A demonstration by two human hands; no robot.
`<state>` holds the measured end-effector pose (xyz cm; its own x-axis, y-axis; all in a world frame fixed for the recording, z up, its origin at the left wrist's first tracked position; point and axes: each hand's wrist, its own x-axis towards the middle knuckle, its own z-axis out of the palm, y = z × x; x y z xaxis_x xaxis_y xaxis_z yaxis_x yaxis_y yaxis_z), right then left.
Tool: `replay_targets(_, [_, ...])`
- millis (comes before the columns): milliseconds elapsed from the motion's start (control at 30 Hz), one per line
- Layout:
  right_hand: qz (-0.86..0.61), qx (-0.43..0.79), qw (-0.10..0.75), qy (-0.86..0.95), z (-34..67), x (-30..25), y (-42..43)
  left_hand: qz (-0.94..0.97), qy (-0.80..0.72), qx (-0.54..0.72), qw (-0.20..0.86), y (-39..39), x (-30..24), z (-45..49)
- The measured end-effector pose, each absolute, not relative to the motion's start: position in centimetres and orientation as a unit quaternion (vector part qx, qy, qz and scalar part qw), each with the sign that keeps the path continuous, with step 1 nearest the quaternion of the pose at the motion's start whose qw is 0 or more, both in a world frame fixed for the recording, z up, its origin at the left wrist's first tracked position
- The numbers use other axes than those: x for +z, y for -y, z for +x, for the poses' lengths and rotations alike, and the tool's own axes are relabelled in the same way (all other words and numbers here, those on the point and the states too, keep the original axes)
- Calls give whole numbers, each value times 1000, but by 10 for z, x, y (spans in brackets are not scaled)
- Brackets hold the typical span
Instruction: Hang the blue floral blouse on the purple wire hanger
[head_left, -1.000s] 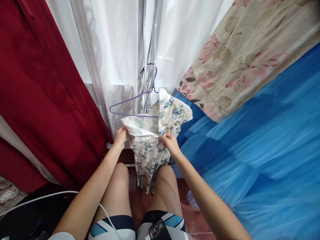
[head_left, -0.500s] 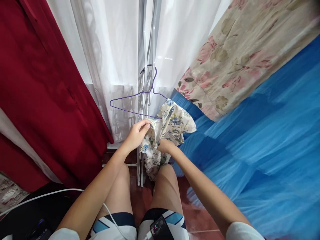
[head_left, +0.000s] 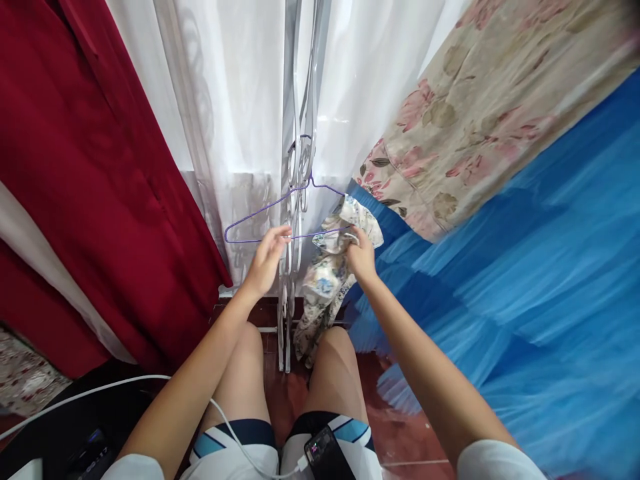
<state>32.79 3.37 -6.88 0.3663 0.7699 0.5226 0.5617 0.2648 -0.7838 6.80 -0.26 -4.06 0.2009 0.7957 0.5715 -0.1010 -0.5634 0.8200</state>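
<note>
A thin purple hanger (head_left: 265, 208) hangs from a white metal stand, its right arm inside a cream garment with a blue floral print (head_left: 325, 283). The garment bunches to the right of the stand, its lower part dangling near my right knee. My right hand (head_left: 363, 255) is closed on the garment's cloth at the right end of the hanger's lower bar. Close to the left half of that bar is my left hand (head_left: 269, 259), its fingers loosely bent and apart, holding no cloth. Whether its fingertips touch the bar I cannot tell.
The white metal stand (head_left: 285, 320) rises in front of white curtains (head_left: 235, 87). Red cloth (head_left: 125, 173) hangs at left, beige flowered cloth (head_left: 470, 127) and blue ruffled fabric (head_left: 500, 300) at right. A power bank (head_left: 325, 453) with a white cable (head_left: 223, 417) rests on my lap.
My left hand has let go of the garment and moved slightly left. My right hand has moved up and right to the hanger's end. The garment has shifted right, and the hanger has tilted.
</note>
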Motion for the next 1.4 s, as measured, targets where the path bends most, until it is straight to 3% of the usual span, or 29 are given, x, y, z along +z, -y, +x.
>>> replay_targets(133, [-690, 118, 572, 428, 361, -74, -32, 594, -313, 624, 400, -4, -52, 47])
replay_targets(333, [-666, 289, 449, 522, 335, -92, -12, 672, -311, 560, 370, 1, -68, 53])
replay_targets(467, [-525, 323, 361, 700, 299, -54, 7, 749, -260, 451, 410, 2, -81, 75])
replay_targets(567, [-396, 219, 317, 833, 282, -11, 23, 723, -252, 421, 486, 2, -94, 89])
replay_targets(667, [-402, 77, 362, 837, 282, 18, 30, 683, -308, 418, 514, -3, -100, 87])
replay_targets(767, [-456, -2, 461, 761, 295, 26, 21, 690, -329, 466, 445, -14, -96, 67])
replay_targets(867, [-503, -35, 538, 675, 310, 23, 4, 739, -351, 426, 387, -23, -84, 39])
replay_targets(1033, [-545, -54, 520, 656, 324, 11, -15, 746, -363, 287, 478, -21, -72, 2])
replay_targets(1100, [-569, -59, 487, 660, 328, 4, -21, 770, -376, 276, 435, -22, -71, -13])
replay_targets(1300, [-623, -50, 409, 665, 335, -18, -35, 814, -481, 305, 115, -62, -58, -58])
replay_targets(1400, [-622, -63, 374, 685, 330, -25, -34, 804, -502, 317, 35, -84, -45, -69])
